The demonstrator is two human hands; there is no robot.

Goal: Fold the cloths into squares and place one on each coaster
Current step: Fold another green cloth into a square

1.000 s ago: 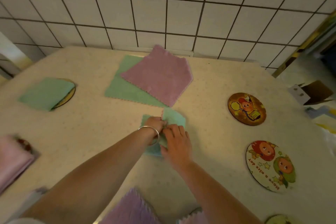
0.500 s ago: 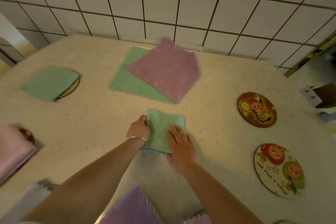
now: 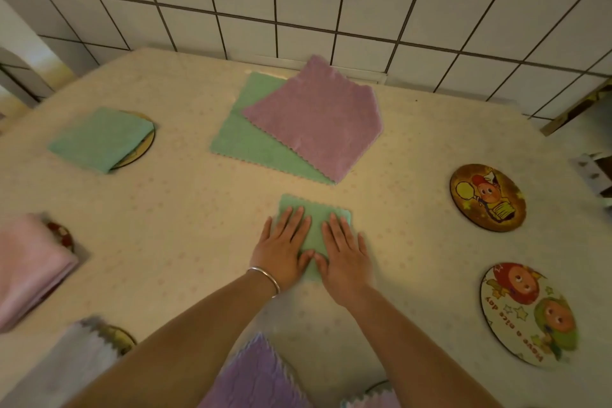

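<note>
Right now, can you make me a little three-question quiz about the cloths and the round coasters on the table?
1. True or false: both hands lie flat on the small green cloth.
2. Which cloth lies on top of the big green cloth? A) purple B) white
3. How many coasters on the right side are bare?

Key: 1 true, left hand, right hand. 2 A, purple cloth. 3 two: dark coaster, pale coaster.
</note>
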